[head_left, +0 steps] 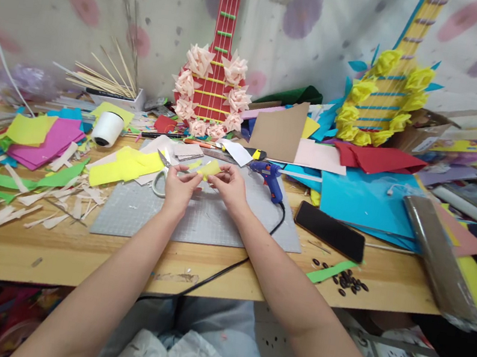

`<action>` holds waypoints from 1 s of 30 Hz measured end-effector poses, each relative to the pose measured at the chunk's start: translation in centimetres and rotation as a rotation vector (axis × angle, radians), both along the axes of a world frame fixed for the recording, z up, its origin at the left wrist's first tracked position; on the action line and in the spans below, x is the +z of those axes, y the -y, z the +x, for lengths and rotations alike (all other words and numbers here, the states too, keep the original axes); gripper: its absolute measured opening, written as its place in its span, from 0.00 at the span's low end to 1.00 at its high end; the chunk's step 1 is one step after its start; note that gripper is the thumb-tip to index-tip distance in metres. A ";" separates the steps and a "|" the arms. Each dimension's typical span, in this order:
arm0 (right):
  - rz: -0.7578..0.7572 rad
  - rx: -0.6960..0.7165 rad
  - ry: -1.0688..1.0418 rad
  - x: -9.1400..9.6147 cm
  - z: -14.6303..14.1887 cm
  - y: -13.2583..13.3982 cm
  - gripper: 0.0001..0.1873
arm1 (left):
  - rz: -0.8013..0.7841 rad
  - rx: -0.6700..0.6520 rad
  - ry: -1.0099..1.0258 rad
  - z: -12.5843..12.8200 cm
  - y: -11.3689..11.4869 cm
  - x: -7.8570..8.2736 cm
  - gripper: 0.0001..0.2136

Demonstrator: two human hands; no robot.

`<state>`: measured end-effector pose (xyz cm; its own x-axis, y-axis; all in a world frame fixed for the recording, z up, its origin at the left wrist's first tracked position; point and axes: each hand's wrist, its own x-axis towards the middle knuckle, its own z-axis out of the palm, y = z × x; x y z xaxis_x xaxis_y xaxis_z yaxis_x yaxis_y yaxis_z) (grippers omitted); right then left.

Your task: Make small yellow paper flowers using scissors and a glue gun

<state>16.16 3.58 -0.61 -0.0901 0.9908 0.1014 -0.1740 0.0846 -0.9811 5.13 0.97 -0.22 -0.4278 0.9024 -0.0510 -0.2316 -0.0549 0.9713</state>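
Observation:
My left hand (180, 187) grips white-handled scissors (161, 169) above the grey cutting mat (213, 223), blades pointing up and left. My right hand (231, 184) pinches a small yellow paper piece (209, 168) between thumb and fingers; the left fingertips touch that piece too. Both hands meet over the far half of the mat. More yellow paper sheets (124, 167) lie just left of the scissors.
A blue glue gun (270, 178) with a black cord lies right of my hands. A black phone (329, 230), dark beads (347, 280), a white thread spool (108, 128), paper scraps (34, 199), and two flower-trimmed paper guitars, red (212, 92) and yellow (384, 99), crowd the wooden table (70, 254).

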 end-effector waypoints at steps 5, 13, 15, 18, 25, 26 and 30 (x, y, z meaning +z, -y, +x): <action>0.036 -0.008 0.074 -0.2 0.1 0.0 0.16 | -0.041 0.008 0.061 0.1 -0.1 0.1 0.20; 0.122 0.028 0.168 -0.1 -0.1 0.5 0.14 | -0.021 0.038 0.108 0.2 0.0 0.2 0.19; 0.124 0.027 0.170 0.0 -0.2 0.6 0.14 | 0.005 0.045 0.095 0.3 0.0 0.1 0.19; 0.105 0.023 0.134 0.0 -0.1 0.4 0.15 | 0.035 0.031 0.083 0.2 0.1 0.1 0.20; -0.060 0.075 -0.007 0.3 0.2 0.1 0.17 | 0.059 -0.010 0.113 0.2 0.2 0.2 0.23; -0.072 0.077 -0.014 0.3 0.2 0.1 0.18 | 0.061 -0.012 0.116 0.2 0.2 0.1 0.23; -0.087 0.077 -0.038 0.4 0.1 0.2 0.18 | 0.064 -0.009 0.119 0.1 0.0 0.1 0.24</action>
<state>16.26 3.35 -0.23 -0.1644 0.9862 0.0203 -0.2143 -0.0157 -0.9766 5.20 0.97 -0.16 -0.4142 0.9092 -0.0428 -0.3456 -0.1136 0.9315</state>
